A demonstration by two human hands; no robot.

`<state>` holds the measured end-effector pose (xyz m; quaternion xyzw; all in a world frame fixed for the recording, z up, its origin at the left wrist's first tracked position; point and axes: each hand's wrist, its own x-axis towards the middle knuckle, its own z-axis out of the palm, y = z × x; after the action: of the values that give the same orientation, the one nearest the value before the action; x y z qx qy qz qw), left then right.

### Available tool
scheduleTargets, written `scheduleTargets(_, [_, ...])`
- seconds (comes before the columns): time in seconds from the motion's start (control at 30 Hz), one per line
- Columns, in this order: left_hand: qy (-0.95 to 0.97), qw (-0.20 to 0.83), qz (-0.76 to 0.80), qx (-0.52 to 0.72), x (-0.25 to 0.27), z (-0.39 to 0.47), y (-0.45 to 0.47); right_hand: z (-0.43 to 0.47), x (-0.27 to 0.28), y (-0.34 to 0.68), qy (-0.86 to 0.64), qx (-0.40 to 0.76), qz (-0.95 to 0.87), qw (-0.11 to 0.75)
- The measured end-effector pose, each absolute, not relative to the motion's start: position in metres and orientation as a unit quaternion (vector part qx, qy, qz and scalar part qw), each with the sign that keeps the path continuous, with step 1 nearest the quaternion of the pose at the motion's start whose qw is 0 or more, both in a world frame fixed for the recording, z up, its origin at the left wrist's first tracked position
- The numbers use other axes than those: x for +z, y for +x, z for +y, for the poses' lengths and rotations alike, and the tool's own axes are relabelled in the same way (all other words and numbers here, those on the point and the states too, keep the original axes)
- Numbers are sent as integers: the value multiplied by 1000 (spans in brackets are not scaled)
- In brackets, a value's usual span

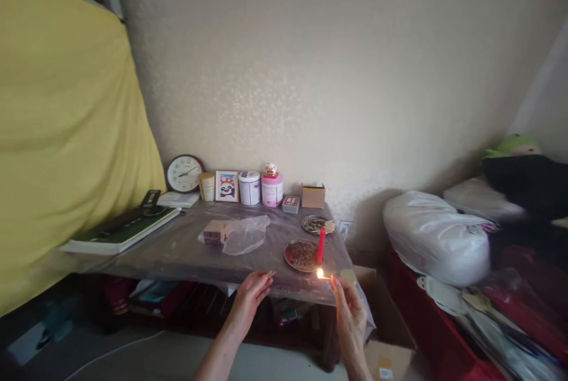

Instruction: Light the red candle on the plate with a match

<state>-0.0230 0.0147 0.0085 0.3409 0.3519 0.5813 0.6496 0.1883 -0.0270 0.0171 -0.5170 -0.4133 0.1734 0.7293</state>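
Note:
My right hand [349,300] pinches a burning match [327,277], its flame at the left end, in front of the table's edge. My left hand [254,293] is closed in a pinch, with the tip of a small pale stick [271,274] showing at the fingers; the rest is hidden. Just beyond the flame, a red candle [320,246] stands upright at the right side of a round metal plate [288,260] covered in dark residue. Its wick shows no flame. Behind it lies a second plate [306,225] with dark bits and a bunch of pale sticks [329,226].
A plastic sheet covers the table [186,251]. A stack of small boxes [216,232] with a clear bag [246,234] lies mid-table. A clock [185,173], tins [249,188] and a cardboard box [313,196] line the wall. White bags [437,236] sit at right.

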Motion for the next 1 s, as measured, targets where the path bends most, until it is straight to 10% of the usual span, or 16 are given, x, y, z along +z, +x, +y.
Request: scheduleTargets(1.0, [340, 661, 367, 560, -6, 15, -32, 14, 60, 199, -454, 251, -380, 766])
